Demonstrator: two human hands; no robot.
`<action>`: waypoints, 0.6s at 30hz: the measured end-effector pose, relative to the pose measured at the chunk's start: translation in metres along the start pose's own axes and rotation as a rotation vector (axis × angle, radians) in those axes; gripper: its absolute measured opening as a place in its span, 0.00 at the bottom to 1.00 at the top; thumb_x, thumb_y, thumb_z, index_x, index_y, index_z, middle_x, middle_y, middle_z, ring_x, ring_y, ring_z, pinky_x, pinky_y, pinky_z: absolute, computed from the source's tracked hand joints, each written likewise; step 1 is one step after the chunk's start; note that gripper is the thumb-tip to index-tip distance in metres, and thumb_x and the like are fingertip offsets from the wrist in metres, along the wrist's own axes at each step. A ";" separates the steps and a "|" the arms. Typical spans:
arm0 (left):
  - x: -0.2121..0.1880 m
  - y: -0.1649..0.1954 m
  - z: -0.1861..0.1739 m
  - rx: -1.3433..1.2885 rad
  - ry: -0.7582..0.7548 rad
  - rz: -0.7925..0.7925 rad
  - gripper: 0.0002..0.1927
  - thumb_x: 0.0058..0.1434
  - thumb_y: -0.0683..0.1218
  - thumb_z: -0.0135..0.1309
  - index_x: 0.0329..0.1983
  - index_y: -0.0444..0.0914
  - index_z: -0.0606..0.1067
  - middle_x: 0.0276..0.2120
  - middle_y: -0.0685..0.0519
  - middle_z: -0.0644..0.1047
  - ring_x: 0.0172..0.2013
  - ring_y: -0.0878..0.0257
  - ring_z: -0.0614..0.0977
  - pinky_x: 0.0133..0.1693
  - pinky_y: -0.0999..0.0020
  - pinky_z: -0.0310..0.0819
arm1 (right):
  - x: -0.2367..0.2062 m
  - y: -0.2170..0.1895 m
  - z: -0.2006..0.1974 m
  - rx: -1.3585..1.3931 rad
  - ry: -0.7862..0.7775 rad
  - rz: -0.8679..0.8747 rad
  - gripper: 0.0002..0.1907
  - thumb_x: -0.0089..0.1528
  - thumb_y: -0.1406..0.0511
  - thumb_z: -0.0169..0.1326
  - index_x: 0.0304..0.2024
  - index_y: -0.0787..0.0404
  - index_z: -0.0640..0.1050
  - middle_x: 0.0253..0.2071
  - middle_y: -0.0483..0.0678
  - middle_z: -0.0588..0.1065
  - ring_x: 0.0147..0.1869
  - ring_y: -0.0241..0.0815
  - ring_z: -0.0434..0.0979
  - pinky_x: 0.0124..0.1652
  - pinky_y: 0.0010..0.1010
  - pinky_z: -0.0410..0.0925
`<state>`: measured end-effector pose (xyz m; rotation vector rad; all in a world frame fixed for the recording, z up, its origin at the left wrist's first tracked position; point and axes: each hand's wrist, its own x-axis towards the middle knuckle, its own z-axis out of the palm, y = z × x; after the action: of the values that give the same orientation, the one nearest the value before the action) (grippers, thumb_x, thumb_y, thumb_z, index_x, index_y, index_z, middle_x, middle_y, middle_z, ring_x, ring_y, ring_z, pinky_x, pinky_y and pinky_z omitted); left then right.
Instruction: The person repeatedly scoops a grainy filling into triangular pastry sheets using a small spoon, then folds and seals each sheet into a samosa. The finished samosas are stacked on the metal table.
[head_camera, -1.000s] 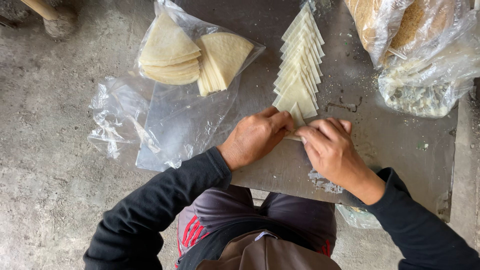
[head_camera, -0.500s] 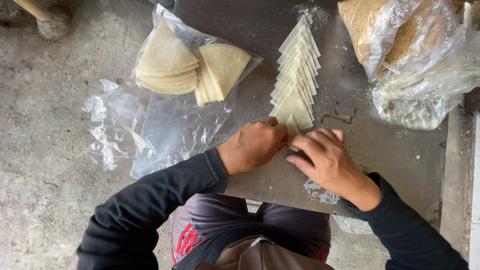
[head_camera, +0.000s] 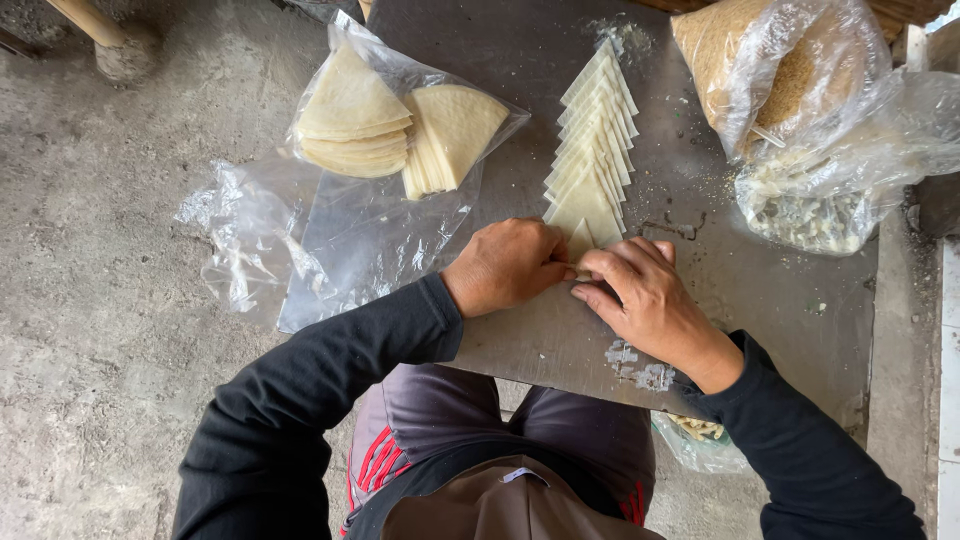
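While the left hand (head_camera: 505, 265) and the right hand (head_camera: 645, 300) are pinched together on the pale folded wrapper (head_camera: 581, 240) between their fingertips, the person should press its edges evenly, close to the row of folded pieces (head_camera: 592, 140) just beyond the knuckles.

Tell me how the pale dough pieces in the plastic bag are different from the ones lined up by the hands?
The pale quarter-round dough sheets in the clear plastic bag are wide and piled in two loose stacks. The row of narrow folded pale dough triangles is slimmer, overlapping in one neat line on the bare grey metal board. Neither hand touches the bagged sheets; the left hand and right hand pinch the row's nearest piece. Both share the same creamy colour.
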<state>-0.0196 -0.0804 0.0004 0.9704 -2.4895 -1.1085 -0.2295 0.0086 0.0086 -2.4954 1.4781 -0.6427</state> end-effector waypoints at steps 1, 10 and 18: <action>0.001 -0.001 -0.001 -0.004 0.017 0.008 0.11 0.59 0.52 0.62 0.36 0.40 0.80 0.33 0.48 0.81 0.34 0.52 0.84 0.38 0.56 0.77 | 0.002 0.002 0.001 0.003 0.005 0.010 0.11 0.60 0.62 0.63 0.41 0.59 0.79 0.34 0.41 0.74 0.44 0.41 0.73 0.49 0.39 0.58; 0.003 -0.018 -0.001 0.023 0.117 0.252 0.09 0.63 0.50 0.58 0.41 0.40 0.78 0.38 0.50 0.78 0.38 0.52 0.83 0.41 0.58 0.77 | 0.001 0.006 0.010 -0.042 0.144 -0.024 0.05 0.63 0.65 0.61 0.41 0.57 0.80 0.39 0.44 0.74 0.47 0.43 0.74 0.52 0.38 0.60; 0.007 -0.023 0.004 0.111 0.154 0.300 0.11 0.66 0.50 0.55 0.45 0.39 0.79 0.40 0.47 0.77 0.38 0.49 0.83 0.41 0.56 0.77 | 0.006 0.016 0.011 -0.015 0.092 -0.045 0.07 0.61 0.63 0.62 0.39 0.55 0.79 0.38 0.41 0.75 0.46 0.41 0.74 0.50 0.37 0.59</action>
<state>-0.0157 -0.0939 -0.0188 0.6509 -2.4860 -0.7803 -0.2349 -0.0056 -0.0056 -2.5494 1.4665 -0.7665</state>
